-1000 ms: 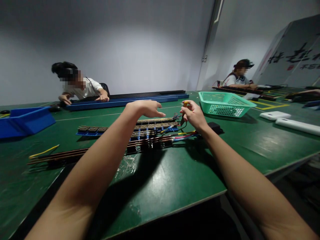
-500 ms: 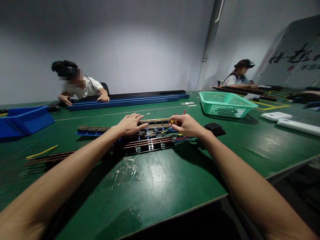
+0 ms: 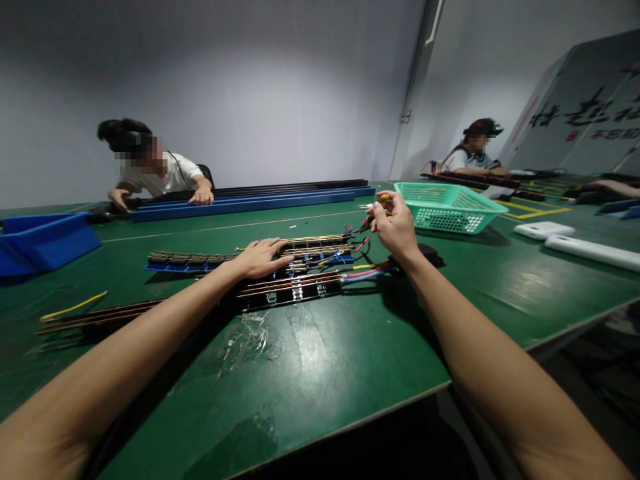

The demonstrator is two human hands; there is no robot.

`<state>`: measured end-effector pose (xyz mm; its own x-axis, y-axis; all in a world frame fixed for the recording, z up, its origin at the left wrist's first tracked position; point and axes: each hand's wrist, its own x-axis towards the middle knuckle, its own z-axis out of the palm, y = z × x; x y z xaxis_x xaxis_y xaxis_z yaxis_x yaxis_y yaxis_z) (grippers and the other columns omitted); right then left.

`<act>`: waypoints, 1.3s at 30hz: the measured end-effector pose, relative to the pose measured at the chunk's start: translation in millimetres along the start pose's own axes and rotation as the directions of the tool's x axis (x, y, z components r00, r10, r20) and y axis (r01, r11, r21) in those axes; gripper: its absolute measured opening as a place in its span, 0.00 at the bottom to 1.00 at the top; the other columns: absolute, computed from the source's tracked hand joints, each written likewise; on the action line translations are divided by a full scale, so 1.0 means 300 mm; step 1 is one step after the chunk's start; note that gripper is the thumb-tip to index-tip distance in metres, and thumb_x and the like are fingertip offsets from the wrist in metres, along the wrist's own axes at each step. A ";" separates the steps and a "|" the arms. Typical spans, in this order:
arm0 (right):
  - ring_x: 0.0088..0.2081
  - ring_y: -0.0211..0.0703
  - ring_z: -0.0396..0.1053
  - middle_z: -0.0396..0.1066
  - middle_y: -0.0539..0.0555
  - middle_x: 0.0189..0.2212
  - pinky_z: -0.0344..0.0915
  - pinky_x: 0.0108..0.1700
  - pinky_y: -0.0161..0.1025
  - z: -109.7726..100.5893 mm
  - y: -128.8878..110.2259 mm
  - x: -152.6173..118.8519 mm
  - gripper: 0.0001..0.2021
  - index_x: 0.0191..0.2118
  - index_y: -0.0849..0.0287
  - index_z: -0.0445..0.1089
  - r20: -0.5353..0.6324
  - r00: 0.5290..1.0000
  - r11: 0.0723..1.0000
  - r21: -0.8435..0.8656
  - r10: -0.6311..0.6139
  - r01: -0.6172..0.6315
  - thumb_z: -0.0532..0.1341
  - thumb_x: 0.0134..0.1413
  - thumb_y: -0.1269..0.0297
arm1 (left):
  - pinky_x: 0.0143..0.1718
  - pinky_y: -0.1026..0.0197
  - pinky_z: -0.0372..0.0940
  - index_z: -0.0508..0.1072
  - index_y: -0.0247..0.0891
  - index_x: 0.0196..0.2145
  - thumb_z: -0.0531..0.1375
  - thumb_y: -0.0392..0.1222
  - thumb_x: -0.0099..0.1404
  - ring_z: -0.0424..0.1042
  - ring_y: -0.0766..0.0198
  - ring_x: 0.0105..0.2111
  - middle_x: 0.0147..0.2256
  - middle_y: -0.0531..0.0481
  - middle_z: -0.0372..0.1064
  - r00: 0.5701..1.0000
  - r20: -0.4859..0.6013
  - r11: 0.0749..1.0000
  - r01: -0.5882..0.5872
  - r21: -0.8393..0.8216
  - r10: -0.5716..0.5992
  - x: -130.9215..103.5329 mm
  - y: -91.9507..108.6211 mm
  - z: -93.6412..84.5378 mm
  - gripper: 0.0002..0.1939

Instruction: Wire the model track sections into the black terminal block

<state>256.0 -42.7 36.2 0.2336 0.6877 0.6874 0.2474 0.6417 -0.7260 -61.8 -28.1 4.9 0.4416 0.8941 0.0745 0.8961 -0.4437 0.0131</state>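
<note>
My left hand (image 3: 263, 258) lies spread, palm down, over the middle of the blue strips with metal rods (image 3: 185, 259). My right hand (image 3: 395, 223) is raised beyond their right end, its fingers closed round a small tool with yellow handles (image 3: 385, 198), whose dark tip points left toward the wires. A dark strip with copper rods (image 3: 295, 285) lies nearer me, with yellow, red and blue wires (image 3: 367, 269) running from its right end to a black block (image 3: 431, 255), partly behind my right wrist.
A green basket (image 3: 450, 220) stands behind my right hand. Long blue profiles (image 3: 245, 204) lie across the far side, near a person (image 3: 165, 175). A blue bin (image 3: 47, 243) is at left, white objects (image 3: 545, 230) at right. Another person (image 3: 470, 157) sits far right.
My right hand has moved up and to the right, away from the rods, and the yellow-handled tool now shows in it. My left hand stays spread on the strips. The view has shifted slightly.
</note>
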 end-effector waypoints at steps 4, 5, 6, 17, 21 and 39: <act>0.21 0.35 0.65 0.71 0.48 0.32 0.63 0.28 0.37 0.005 0.057 -0.006 0.11 0.46 0.53 0.61 0.071 0.997 0.997 -0.076 -0.028 0.033 0.57 0.58 0.60 | 0.63 0.46 0.45 0.53 0.42 0.69 0.42 0.65 0.70 0.51 0.49 0.66 0.67 0.41 0.51 1.000 -0.002 1.000 -0.001 0.021 0.001 0.004 -0.003 0.010 0.38; 0.21 0.35 0.65 0.71 0.48 0.33 0.63 0.29 0.37 0.007 0.072 -0.006 0.12 0.47 0.53 0.60 0.089 0.996 0.996 -0.086 -0.028 0.035 0.57 0.58 0.60 | 0.63 0.46 0.45 0.53 0.41 0.69 0.42 0.65 0.70 0.52 0.49 0.66 0.67 0.40 0.51 1.000 -0.003 1.000 -0.004 0.024 0.004 0.004 -0.004 0.011 0.38; 0.22 0.35 0.66 0.71 0.49 0.34 0.64 0.30 0.38 0.008 0.086 -0.007 0.12 0.47 0.53 0.60 0.112 0.993 0.994 -0.102 -0.023 0.035 0.57 0.58 0.61 | 0.63 0.46 0.45 0.53 0.41 0.69 0.41 0.66 0.69 0.52 0.49 0.66 0.67 0.40 0.51 1.000 -0.005 1.000 -0.006 0.026 0.006 0.005 -0.004 0.012 0.39; 0.23 0.38 0.62 0.69 0.47 0.21 0.54 0.29 0.35 0.028 0.113 -0.035 0.08 0.30 0.51 0.74 0.455 0.885 0.885 -0.446 0.098 0.131 0.67 0.46 0.55 | 0.64 0.42 0.40 0.50 0.38 0.70 0.41 0.69 0.68 0.45 0.46 0.68 0.68 0.37 0.47 0.998 0.054 0.999 0.026 0.033 -0.028 0.002 0.031 -0.022 0.43; 0.24 0.38 0.63 0.70 0.47 0.20 0.53 0.29 0.35 0.032 0.110 -0.043 0.08 0.28 0.52 0.75 0.462 0.877 0.887 -0.450 0.133 0.102 0.71 0.40 0.57 | 0.64 0.43 0.44 0.50 0.40 0.70 0.37 0.69 0.69 0.49 0.47 0.67 0.69 0.39 0.45 0.998 0.038 0.998 0.053 0.017 -0.053 -0.002 0.078 -0.026 0.42; 0.24 0.37 0.65 0.73 0.53 0.33 0.63 0.34 0.39 0.057 0.038 -0.048 0.17 0.51 0.59 0.67 0.148 0.983 0.942 -0.302 -0.106 0.147 0.59 0.56 0.60 | 0.64 0.42 0.41 0.52 0.45 0.69 0.35 0.68 0.70 0.45 0.48 0.68 0.69 0.43 0.47 0.999 -0.045 0.997 0.004 0.071 -0.001 -0.017 0.216 -0.059 0.39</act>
<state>239.4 -39.5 17.7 0.0640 0.6584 0.7500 0.5517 0.6029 -0.5763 -6.8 -62.3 22.9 0.4386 0.8908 0.1188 0.8987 -0.4349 -0.0574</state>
